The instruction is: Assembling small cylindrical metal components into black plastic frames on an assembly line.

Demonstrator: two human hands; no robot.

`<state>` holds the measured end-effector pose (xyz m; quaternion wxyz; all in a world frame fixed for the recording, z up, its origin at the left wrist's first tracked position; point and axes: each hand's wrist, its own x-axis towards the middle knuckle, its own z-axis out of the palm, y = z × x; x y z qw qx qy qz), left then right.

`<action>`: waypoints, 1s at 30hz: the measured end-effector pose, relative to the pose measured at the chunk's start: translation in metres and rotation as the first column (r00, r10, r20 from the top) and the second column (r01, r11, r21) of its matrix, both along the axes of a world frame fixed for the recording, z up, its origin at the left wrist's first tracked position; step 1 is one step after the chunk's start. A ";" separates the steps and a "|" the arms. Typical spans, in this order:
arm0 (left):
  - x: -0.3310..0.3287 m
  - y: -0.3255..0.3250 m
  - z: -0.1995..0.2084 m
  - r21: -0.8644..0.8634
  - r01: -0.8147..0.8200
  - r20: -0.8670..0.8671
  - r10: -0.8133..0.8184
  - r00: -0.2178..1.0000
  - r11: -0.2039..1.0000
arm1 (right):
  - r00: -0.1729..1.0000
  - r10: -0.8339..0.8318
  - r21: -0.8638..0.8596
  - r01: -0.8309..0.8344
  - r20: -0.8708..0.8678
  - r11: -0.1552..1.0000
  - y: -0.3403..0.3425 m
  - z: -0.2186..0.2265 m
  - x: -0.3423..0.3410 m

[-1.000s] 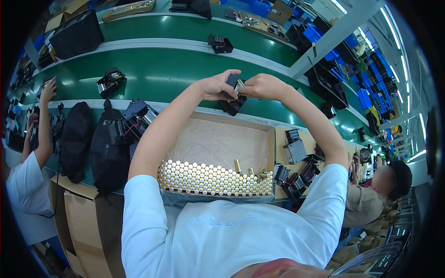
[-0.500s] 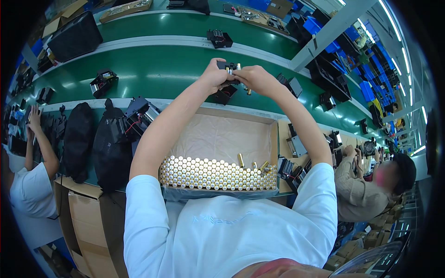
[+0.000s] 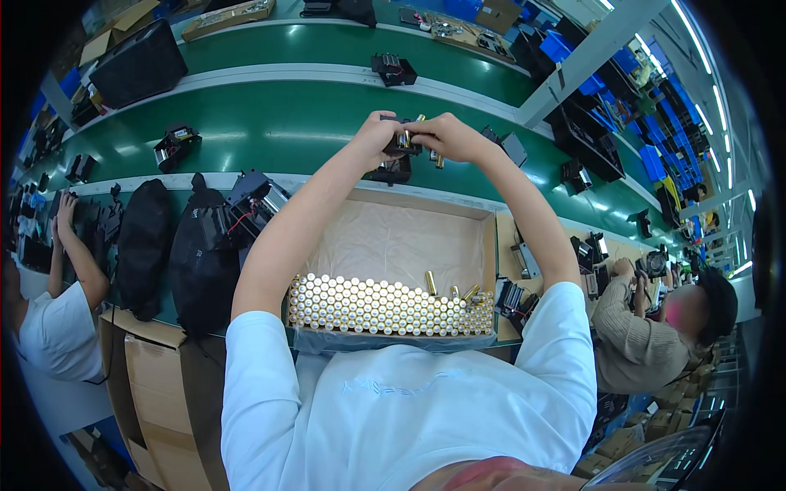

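Note:
Above the green conveyor, my left hand [image 3: 377,139] is closed around a small black box-shaped housing [image 3: 396,146]. My right hand [image 3: 455,137] is bent over the housing's right side, its fingers closed on gold-coloured cylindrical batteries [image 3: 440,161]. One battery [image 3: 406,137] shows upright at the housing, between the two hands; how far it sits inside cannot be made out. Below my forearms stands an open carton [image 3: 489,237], with packed rows of gold batteries [image 3: 385,307] along its near side. Several loose batteries [image 3: 431,283] lean or lie on those rows.
Black units [image 3: 175,147] with wiring sit on the conveyor [image 3: 278,123]. Left of the carton are black bags [image 3: 146,245] and a wired unit [image 3: 254,200]. A tall cardboard box [image 3: 155,385] stands lower left. Co-workers sit at left [image 3: 57,319] and right [image 3: 639,335].
The housing has tipped slightly, and the battery between my hands shows more plainly. My hands stay nearly in place. Units on the near conveyor have drifted a little left.

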<state>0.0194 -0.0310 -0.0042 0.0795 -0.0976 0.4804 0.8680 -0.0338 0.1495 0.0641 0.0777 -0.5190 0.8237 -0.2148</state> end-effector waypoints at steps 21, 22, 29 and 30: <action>-0.002 0.011 0.005 -0.715 -0.235 -0.009 0.327 0.945 0.659 | 0.901 -0.351 0.552 0.162 0.254 0.818 0.039 -0.001 0.078; -0.002 0.014 0.007 -0.750 -0.248 -0.029 0.344 0.939 0.613 | 0.942 -0.266 0.630 0.081 0.204 0.772 0.045 -0.012 0.090; -0.016 -0.026 -0.017 -0.710 -0.198 -0.051 0.232 0.972 0.676 | 0.949 -0.224 0.606 0.045 0.223 0.794 0.067 -0.069 0.153; -0.019 -0.033 -0.020 -0.657 -0.166 -0.039 0.186 0.982 0.736 | 0.958 -0.201 0.544 0.060 0.204 0.837 0.065 -0.072 0.153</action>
